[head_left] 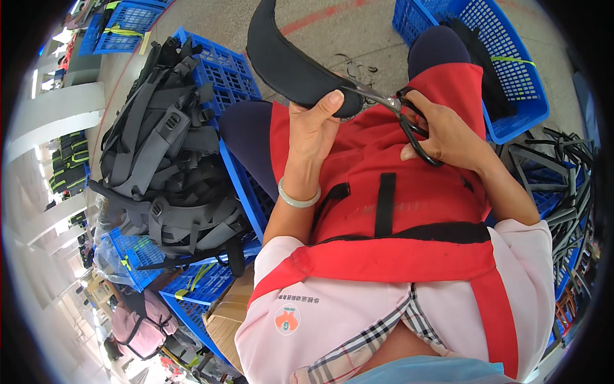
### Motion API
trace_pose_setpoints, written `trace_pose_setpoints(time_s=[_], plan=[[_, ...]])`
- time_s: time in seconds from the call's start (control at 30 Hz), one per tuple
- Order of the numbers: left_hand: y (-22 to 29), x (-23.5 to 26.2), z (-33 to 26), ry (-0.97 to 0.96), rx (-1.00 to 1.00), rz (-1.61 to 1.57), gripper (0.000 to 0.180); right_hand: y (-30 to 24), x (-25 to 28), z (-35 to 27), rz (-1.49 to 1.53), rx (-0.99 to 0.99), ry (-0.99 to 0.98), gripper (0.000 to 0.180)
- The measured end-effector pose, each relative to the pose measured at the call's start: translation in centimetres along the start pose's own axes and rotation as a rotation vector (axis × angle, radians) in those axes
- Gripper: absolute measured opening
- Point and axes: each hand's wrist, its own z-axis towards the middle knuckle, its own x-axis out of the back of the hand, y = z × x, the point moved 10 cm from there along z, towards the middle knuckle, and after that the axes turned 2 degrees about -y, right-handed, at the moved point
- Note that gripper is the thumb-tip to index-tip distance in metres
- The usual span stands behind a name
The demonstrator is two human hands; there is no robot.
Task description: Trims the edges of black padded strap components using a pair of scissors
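My left hand (pixel 313 125) pinches the lower end of a long, curved, dark padded strap piece (pixel 288 64), its thumb lying on top near the edge. The strap rises away from me and bends toward the upper left. In my right hand (pixel 448 131) is a pair of scissors (pixel 409 121) with black handles and metal blades. Their blades point left and meet the strap's edge just beside my left thumb. Whether the tips are cutting or only touching cannot be made out. Both hands are above the red apron (pixel 358 166) on my lap.
Blue crates with grey and black harness straps (pixel 153 147) stand at my left. A blue basket (pixel 511 64) holding dark pieces is at the far right. Grey strips (pixel 556 185) pile up at my right. Dark scraps (pixel 358 66) lie on the floor. Another person (pixel 141 326) is at lower left.
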Motion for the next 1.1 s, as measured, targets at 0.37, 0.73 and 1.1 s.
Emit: trace_pose_setpoints(time_s=[0.37, 0.73, 1.1], plan=[[0.0, 0.4, -0.4, -0.024, -0.003, 0.017, 0.031, -0.3, -1.0, 0.9, 0.069, -0.038, -0.024, 0.073], [-0.5, 0.4, -1.0, -0.040, 0.010, 0.088, 0.031, -1.6, -0.6, 1.0, 0.002, -0.010, 0.052, 0.061], [-0.8, 0.7, -0.8, 0.043, 0.055, -0.081, 0.019, -0.4, -0.5, 0.7, -0.029, 0.046, 0.120, 0.063]])
